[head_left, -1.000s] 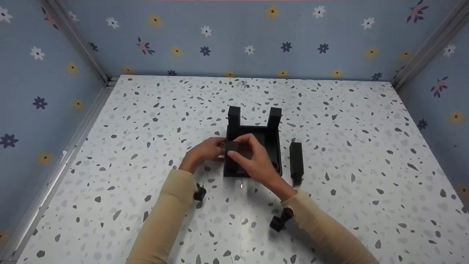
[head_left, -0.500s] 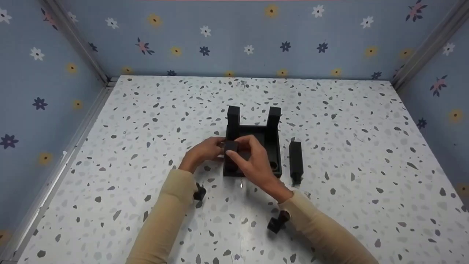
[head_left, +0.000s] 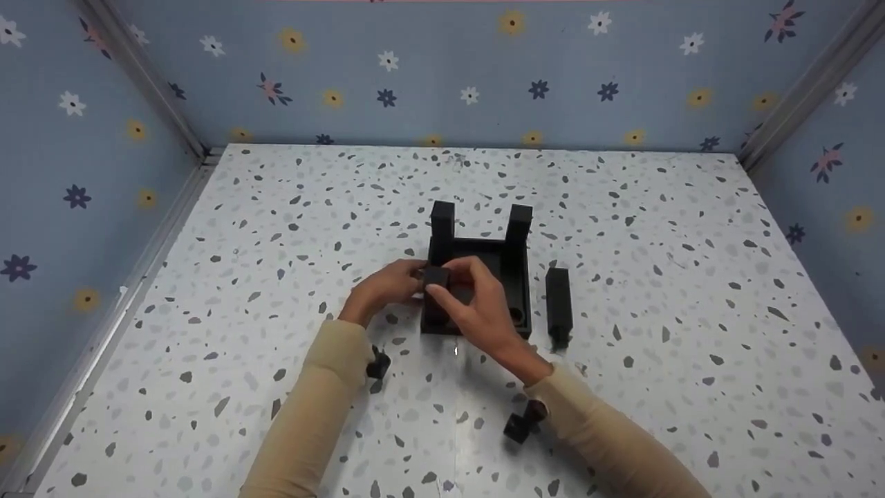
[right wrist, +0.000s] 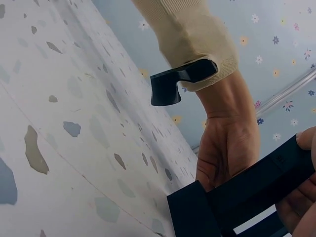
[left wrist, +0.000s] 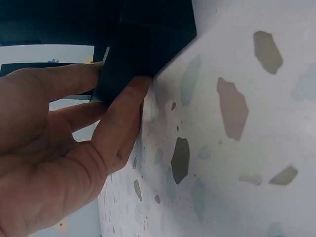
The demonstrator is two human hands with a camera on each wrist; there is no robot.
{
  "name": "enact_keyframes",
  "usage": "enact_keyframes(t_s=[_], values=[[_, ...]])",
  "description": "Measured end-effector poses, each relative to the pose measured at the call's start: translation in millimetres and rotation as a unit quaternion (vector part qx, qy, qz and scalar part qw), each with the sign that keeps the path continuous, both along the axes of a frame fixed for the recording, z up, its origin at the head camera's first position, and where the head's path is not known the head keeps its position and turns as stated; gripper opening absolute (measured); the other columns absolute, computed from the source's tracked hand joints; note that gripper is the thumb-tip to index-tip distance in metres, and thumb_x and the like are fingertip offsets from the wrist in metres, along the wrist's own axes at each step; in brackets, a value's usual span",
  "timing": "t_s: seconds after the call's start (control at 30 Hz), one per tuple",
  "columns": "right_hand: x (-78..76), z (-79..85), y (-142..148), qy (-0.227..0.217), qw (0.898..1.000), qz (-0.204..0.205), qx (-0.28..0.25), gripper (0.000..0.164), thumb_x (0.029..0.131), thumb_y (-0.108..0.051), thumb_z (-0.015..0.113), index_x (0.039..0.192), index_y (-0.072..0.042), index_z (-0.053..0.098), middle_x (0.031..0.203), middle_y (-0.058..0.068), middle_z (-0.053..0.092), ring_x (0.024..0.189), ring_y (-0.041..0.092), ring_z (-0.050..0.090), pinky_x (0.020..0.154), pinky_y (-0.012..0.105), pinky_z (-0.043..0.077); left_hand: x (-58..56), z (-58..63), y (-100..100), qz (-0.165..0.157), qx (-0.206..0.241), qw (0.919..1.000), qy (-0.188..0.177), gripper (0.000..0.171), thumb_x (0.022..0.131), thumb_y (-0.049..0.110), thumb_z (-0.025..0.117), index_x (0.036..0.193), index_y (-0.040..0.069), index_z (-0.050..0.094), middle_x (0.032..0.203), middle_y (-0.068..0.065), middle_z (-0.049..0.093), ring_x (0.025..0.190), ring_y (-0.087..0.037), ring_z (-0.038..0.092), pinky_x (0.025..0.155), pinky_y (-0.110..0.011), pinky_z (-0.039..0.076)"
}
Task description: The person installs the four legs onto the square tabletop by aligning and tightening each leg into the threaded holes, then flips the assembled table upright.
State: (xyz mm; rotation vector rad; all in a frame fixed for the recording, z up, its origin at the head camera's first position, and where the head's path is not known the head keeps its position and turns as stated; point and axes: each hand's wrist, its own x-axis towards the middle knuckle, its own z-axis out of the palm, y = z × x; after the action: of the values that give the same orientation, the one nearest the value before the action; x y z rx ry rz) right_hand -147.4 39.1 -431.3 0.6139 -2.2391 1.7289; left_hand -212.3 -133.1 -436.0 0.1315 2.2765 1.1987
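A shallow black square base (head_left: 491, 261) with raised edges lies on the table, and two black posts stand up at its far corners. At its near left corner rises another black post (head_left: 436, 278), its top pinched between thumb and fingers of my right hand (head_left: 482, 312). My left hand (head_left: 388, 285) grips the base's left side near this post. In the left wrist view, the fingers (left wrist: 121, 116) of that hand bend against the dark piece low by the table. The right wrist view shows the post (right wrist: 264, 175) meeting the base (right wrist: 191, 207) at the corner.
A loose black post (head_left: 559, 301) with a narrower peg end lies right of the base. The base's near right corner shows a round hole (head_left: 517, 315). White speckled table (head_left: 311, 207) surrounds everything, bounded by blue flowered walls (head_left: 442, 62).
My right wrist has shifted slightly left while keeping its pinch on the post. The left hand, base and loose post stay in place.
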Motion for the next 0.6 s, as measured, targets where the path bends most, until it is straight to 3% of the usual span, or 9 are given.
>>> enact_keyframes(t_s=[0.2,0.4,0.6], values=[[0.1,1.4,1.6,-0.011,1.000,0.008,-0.002,0.033,0.086,-0.029,0.072,0.106,-0.007,0.058,0.104,0.006,0.060,0.092,0.013,0.061,0.082,0.036,0.057,0.5,1.4,0.1,-0.001,-0.006,1.0000,0.000,0.047,0.092,0.007,0.048,0.139,0.009,0.049,0.128,-0.012,0.058,0.115,-0.025,0.054,0.104,-0.040,0.043],[-0.3,1.7,3.0,-0.013,1.000,0.018,-0.003,0.034,0.086,-0.026,0.072,0.108,-0.006,0.057,0.103,0.008,0.061,0.093,0.014,0.062,0.083,0.035,0.056,1.5,1.6,0.3,0.006,0.018,0.9997,-0.017,0.046,0.093,0.007,0.048,0.139,0.007,0.047,0.129,-0.013,0.057,0.116,-0.025,0.055,0.100,-0.038,0.048],[-0.3,2.9,4.2,-0.016,1.000,0.023,-0.004,0.032,0.085,-0.019,0.073,0.109,-0.005,0.058,0.103,0.009,0.061,0.092,0.018,0.062,0.083,0.041,0.056,1.7,2.2,0.3,0.010,0.025,0.9994,-0.021,0.047,0.094,0.010,0.049,0.141,0.008,0.046,0.131,-0.012,0.055,0.118,-0.025,0.055,0.099,-0.037,0.050]])
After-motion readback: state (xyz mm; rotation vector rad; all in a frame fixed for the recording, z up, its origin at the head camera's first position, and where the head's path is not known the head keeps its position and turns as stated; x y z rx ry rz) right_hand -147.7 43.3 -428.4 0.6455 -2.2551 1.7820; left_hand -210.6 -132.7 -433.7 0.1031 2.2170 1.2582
